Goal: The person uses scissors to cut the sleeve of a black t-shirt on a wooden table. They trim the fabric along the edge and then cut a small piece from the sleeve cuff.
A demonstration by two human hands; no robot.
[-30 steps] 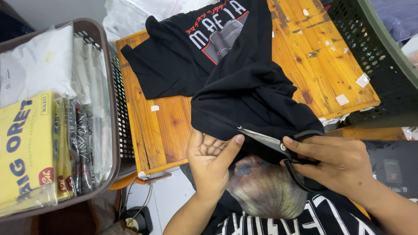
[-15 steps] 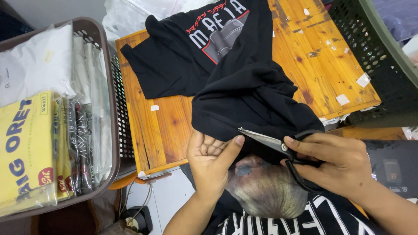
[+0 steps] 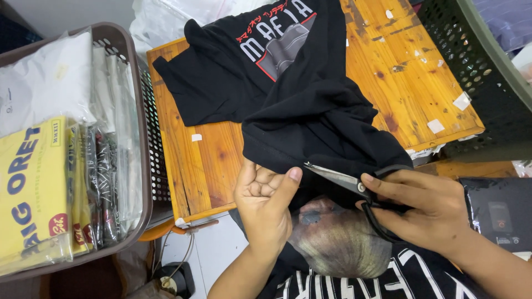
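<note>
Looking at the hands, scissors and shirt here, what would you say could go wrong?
The scissors in the right hand point toward the left hand gripping the black T-shirt hem; the thumb could get nicked. The blades lie against bunched fabric, so they might snip cloth unintentionally.

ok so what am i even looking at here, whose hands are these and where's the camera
The camera sits on a person's head and looks down, so both hands are that person's own. The left hand pinches the hem of a black printed t-shirt spread over a small wooden table. The right hand holds black-handled scissors, blades pointed at that hem. On the left stands a brown basket full of packaged garments; a dark green basket is on the right.
</note>
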